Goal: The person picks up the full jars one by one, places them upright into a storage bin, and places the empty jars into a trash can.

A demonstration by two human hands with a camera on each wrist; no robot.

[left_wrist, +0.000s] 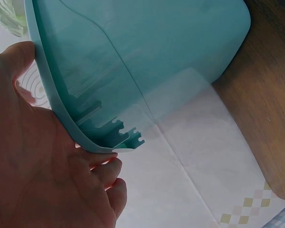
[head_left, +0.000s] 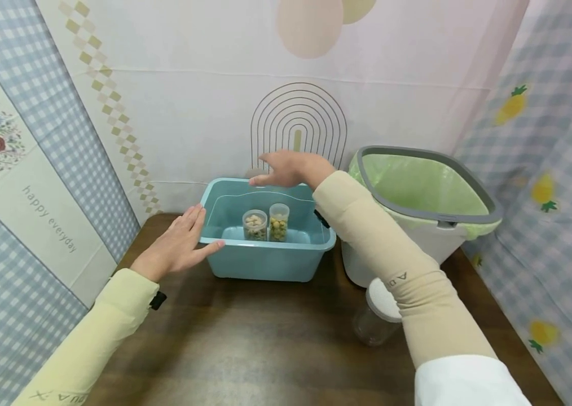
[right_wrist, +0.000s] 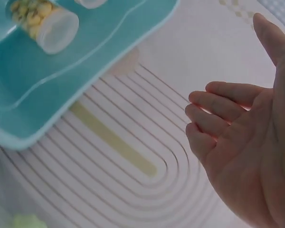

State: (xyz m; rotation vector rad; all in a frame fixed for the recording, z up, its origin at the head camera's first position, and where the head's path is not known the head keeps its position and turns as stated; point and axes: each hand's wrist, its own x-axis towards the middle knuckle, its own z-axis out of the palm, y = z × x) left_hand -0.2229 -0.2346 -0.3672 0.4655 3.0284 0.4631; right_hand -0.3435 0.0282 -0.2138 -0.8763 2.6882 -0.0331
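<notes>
A blue plastic tub (head_left: 265, 262) stands on the table against the back wall. Inside it are two clear containers: a shorter one (head_left: 255, 225) with pale pieces on top and a taller one (head_left: 278, 223) holding yellowish pieces. At the tub's left side, my left hand (head_left: 179, 242) rests against the rim with fingers extended and thumb spread along the front edge. In the left wrist view that hand (left_wrist: 47, 137) touches the outside of the rim. My right hand (head_left: 293, 169) hovers by the tub's back edge, palm visible and holding nothing in the right wrist view.
To the right of the tub stands a waste bin (head_left: 425, 214) with a grey rim and green liner. Nearer, a clear jar with a white lid (head_left: 382, 301) stands on the dark wooden table (head_left: 245, 338), partly behind my right forearm. Printed cloth covers the walls.
</notes>
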